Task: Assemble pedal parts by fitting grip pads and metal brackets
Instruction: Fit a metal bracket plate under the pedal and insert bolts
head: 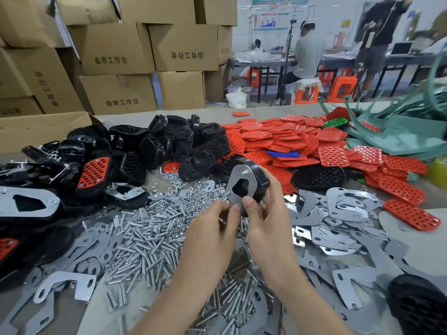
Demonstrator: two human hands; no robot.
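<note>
Pedal at frame centre, gripped in our right hand, metal bracket turned towards us, presumably to expose its fixings. Left hand pinched narrowly at the bracket's lower edge; contents hidden, we could not tell. Bolts heaped just below, handy.

A grey surface is covered almost from edge to edge. Black pedal bodies are heaped at the far left, and red grip pads are piled at the far right, touching them. Bolts are spread across the near middle, with small nuts scattered just beyond. Flat metal brackets are strewn to the right and at the near left. A cardboard box is set at the far left edge, and green plastic parts are stacked at the far right.
</note>
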